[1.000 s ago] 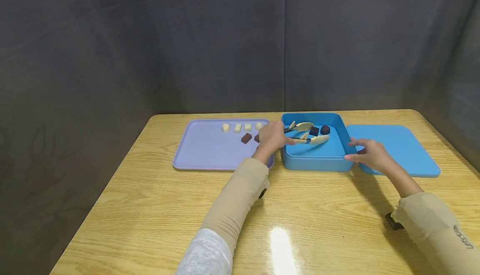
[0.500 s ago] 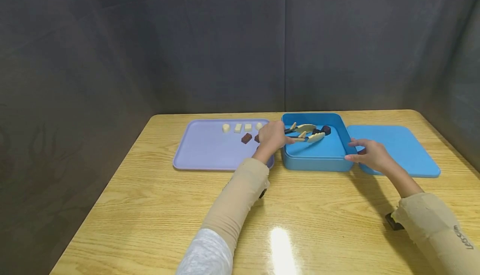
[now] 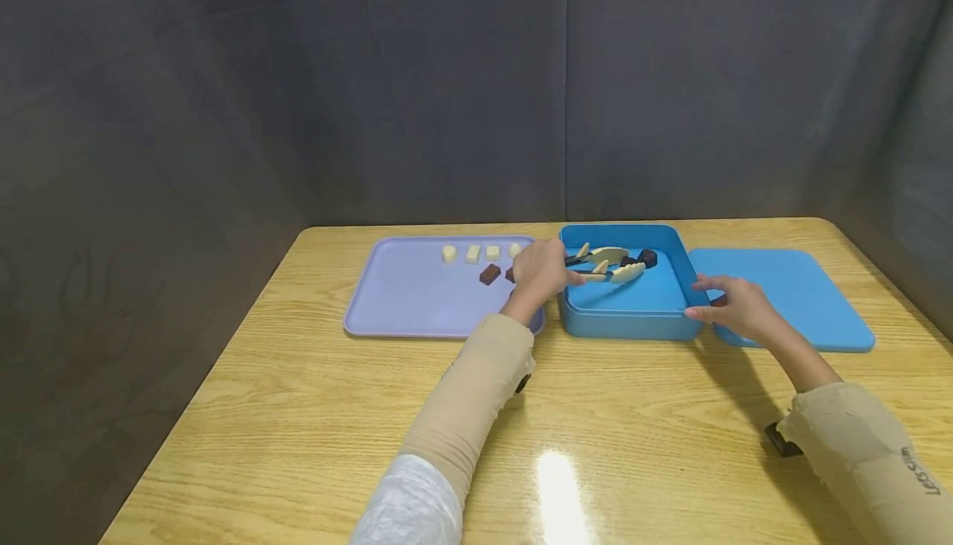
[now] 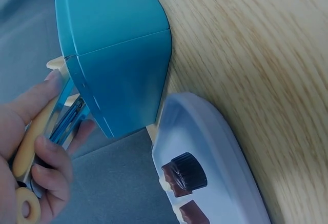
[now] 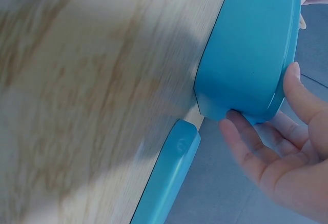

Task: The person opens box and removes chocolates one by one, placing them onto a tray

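My left hand [image 3: 541, 270] grips a pair of tongs [image 3: 596, 258] with beige tips and handles, reaching over the left wall of a blue box [image 3: 633, 326]. Inside the box, the tong tips lie at a dark chocolate [image 3: 629, 262], partly hidden by them. Another dark chocolate [image 3: 648, 258] sits just right of it. In the left wrist view, my fingers and thumb wrap the tongs [image 4: 43, 121]. My right hand [image 3: 733, 307] holds the box's front right corner. The right wrist view shows its thumb [image 5: 293, 75] at the rim and fingertips against the outer wall.
A lilac tray [image 3: 402, 305] lies left of the box, with several white chocolates [image 3: 472, 254] and brown chocolates [image 3: 489, 274]; my left hand covers part of it. A blue lid [image 3: 789, 297] lies flat at the right. A dark curtain [image 3: 447, 98] stands behind the wooden table [image 3: 313, 413].
The tong tips have drawn closer together and shifted slightly, now overlapping the left dark chocolate. The right hand and the box have stayed in place.
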Motion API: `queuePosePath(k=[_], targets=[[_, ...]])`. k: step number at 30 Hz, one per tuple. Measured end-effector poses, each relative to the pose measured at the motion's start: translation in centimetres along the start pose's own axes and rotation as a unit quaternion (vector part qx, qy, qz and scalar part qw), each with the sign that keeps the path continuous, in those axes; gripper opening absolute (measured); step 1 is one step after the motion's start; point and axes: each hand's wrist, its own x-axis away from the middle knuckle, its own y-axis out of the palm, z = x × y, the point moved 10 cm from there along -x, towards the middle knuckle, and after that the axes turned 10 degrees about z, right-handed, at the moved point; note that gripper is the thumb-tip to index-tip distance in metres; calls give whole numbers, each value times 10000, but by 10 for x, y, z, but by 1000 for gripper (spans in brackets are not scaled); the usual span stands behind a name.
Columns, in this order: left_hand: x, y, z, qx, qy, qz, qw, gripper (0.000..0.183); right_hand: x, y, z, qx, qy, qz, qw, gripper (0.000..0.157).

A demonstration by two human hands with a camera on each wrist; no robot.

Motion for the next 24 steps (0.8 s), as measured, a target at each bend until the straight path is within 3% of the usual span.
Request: queuePosePath(k=[13, 24], targets=[[1, 1, -8, 233, -289, -100, 9993, 33, -1, 1, 2, 51, 13, 2, 10000, 61], [0, -3, -13, 297, -274, -119, 9991, 33, -4, 1, 3, 121, 131, 11, 9998, 61]])
